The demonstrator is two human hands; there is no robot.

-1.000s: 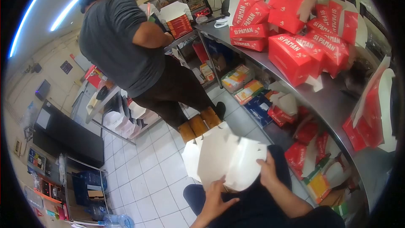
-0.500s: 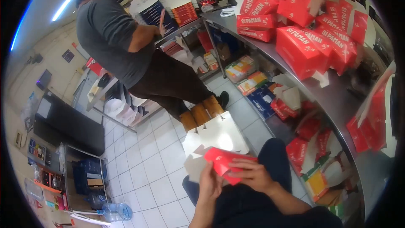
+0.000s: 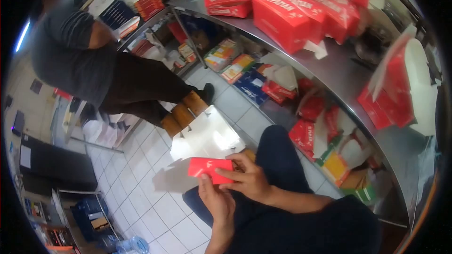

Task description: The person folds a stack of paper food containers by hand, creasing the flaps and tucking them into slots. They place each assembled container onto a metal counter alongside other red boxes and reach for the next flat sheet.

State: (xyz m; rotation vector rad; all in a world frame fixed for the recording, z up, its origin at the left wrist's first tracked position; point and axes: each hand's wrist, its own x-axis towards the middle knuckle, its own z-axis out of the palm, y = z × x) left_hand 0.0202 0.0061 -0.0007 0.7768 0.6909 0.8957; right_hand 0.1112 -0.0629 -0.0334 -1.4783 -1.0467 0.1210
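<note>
A small red carton [image 3: 207, 165] with a greyish unprinted flap is held above my lap. My left hand [image 3: 216, 202] grips its lower edge, thumb on the red face. My right hand [image 3: 249, 178] holds the carton's right end, fingers bent over the front. Just beyond, flat white cardboard sheets [image 3: 205, 134] lie on a wooden stool [image 3: 181, 115] between me and a standing person. Part of the stool shows under the sheets' right corner.
Folded red boxes [image 3: 282, 21] crowd the steel counter [image 3: 348, 73] at the right, with more red cardboard [image 3: 395, 89] nearer. Cartons fill the shelf below. A person [image 3: 75, 47] in a grey shirt stands at the left, facing another counter.
My view has swung right, so the scene sits further left. The red carton has turned and now shows a flatter, rectangular face; both hands still hold it.
</note>
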